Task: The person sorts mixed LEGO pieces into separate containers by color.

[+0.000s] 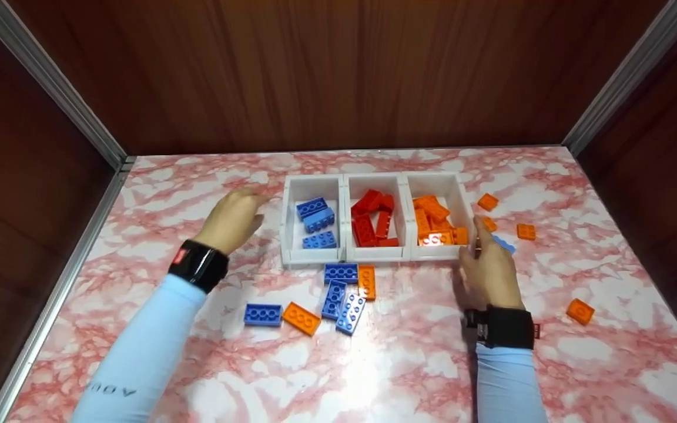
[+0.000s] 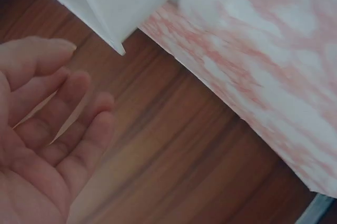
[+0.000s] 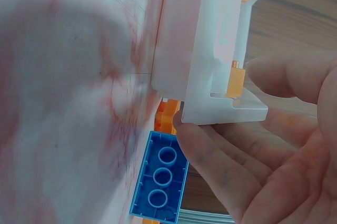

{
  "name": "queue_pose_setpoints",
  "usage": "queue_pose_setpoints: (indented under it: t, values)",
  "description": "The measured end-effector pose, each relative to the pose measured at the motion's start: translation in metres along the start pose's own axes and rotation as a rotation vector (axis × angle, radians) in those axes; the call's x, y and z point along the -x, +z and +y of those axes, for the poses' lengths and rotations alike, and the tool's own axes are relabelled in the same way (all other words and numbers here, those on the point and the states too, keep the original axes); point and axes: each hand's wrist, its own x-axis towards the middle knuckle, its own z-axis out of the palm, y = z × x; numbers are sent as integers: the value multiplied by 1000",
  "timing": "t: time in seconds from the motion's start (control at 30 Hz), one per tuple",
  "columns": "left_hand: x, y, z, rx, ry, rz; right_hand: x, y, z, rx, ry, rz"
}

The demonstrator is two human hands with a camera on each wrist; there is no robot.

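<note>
Three joined white bins hold blue bricks on the left, red bricks in the middle and orange bricks on the right. Left of the bins, my left hand hovers with loosely bent fingers and holds nothing; the left wrist view shows a gap between its fingertips and the white wall. My right hand is at the right bin's front corner, fingers stretched along the outer wall and thumb near the rim. Beside those fingers lies a blue brick. Whether they press the wall, I cannot tell.
In front of the bins lie several loose blue bricks and orange bricks. More orange bricks are scattered to the right, one nearer the right edge. Brown wood-look panels enclose the marbled table.
</note>
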Motion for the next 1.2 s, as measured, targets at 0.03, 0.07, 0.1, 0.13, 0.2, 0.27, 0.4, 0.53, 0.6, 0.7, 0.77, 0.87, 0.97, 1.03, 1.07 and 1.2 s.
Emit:
queue_pose_setpoints:
  t: [0.03, 0.07, 0.1, 0.13, 0.2, 0.27, 0.4, 0.53, 0.6, 0.7, 0.77, 0.87, 0.97, 1.03, 1.07, 1.2]
  values:
    - [6, -1, -2, 11, -18, -14, 0, 0, 0, 1, -2, 0]
    - [11, -1, -4, 16, -34, -26, 0, -1, 1, 2, -5, 0]
    - [17, -1, -6, 16, -49, -42, 0, -1, 1, 3, -4, 1]
    - [23, -1, -8, 18, -63, -58, 0, -2, 1, 4, -6, 2]
    - [35, -2, -12, 29, -103, -96, 0, -2, 1, 9, -17, 11]
    - [48, -1, -17, 46, -143, -118, 0, -2, 2, 15, -35, 27]
    - [75, 0, -29, 107, -239, -142, 0, -2, 2, 35, -73, 57]
    - [102, 0, -42, 146, -317, -151, 1, -3, 2, 26, -47, 41]
    - [115, -1, -48, 160, -351, -157, 1, -4, 1, 19, -22, 26]
    - [133, 1, -54, 193, -409, -167, 1, -5, 0, 11, 6, 1]
    - [143, 4, -57, 200, -432, -173, 1, -6, 0, 14, 16, -7]
    - [155, 11, -59, 230, -475, -190, 1, -5, 0, 14, 7, -2]
    - [163, 18, -58, 258, -510, -195, 1, -4, 1, 11, -9, 5]
    - [166, 20, -57, 267, -520, -182, 1, -3, 1, 6, -19, 11]
    - [166, 21, -56, 271, -524, -172, 1, -2, 0, 4, -20, 11]
    - [162, 21, -46, 259, -509, -110, 1, 0, 0, 0, -30, 15]
